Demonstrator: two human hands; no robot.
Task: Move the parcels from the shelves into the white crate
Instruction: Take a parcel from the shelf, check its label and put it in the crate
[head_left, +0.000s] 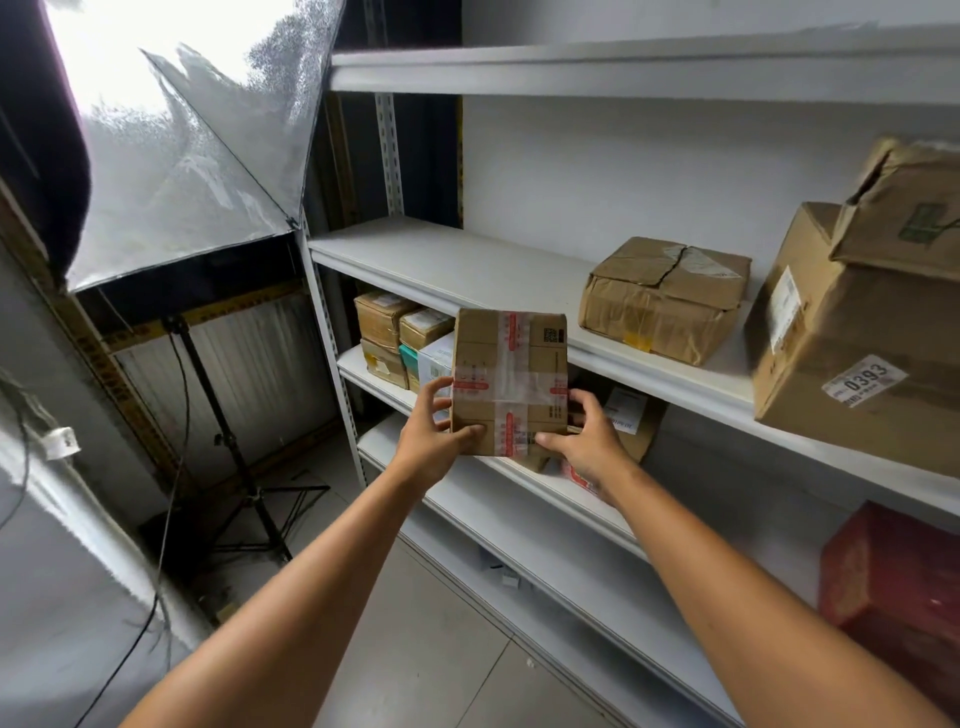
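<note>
A brown cardboard parcel (509, 374) wrapped in clear and red-printed tape stands upright in the air in front of the white shelves (467, 270). My left hand (434, 431) grips its lower left edge, thumb on the front face. My right hand (587, 436) grips the lower right edge. More parcels lie on the shelves: a crumpled flat box (665, 296), a large box labelled 0393 (852, 358) with a torn box (904, 208) on top, and several small boxes (400, 338) one level down. The white crate is not in view.
A red box (893, 587) sits on a lower shelf at the right. Behind my right hand lies another brown parcel (636, 421). A softbox light (197, 156) on a black tripod (244, 467) stands to the left, with cables trailing over the tiled floor (415, 623).
</note>
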